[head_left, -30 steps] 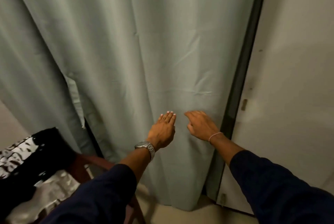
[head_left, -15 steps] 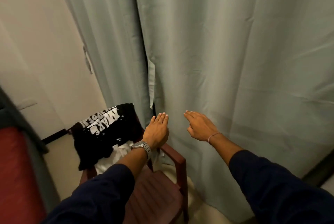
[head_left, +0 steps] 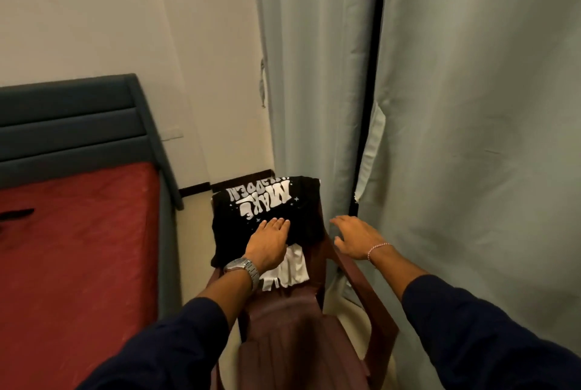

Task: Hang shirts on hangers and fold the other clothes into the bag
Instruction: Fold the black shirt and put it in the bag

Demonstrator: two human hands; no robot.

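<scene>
While the right hand (head_left: 355, 238) is held open at centre frame, the left hand's (head_left: 267, 242) straight fingers (head_left: 278, 223) are extended over the black printed T-shirt (head_left: 267, 204) draped on the dark red plastic chair (head_left: 345, 270).

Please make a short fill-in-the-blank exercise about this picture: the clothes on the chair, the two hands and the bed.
1. The black shirt lies on top of a ____ garment.
2. Both garments lie on a brown ____.
3. The watch is on the ____ wrist.
4. The bed has a ____ cover.

Missing words: white; chair; left; red
</scene>
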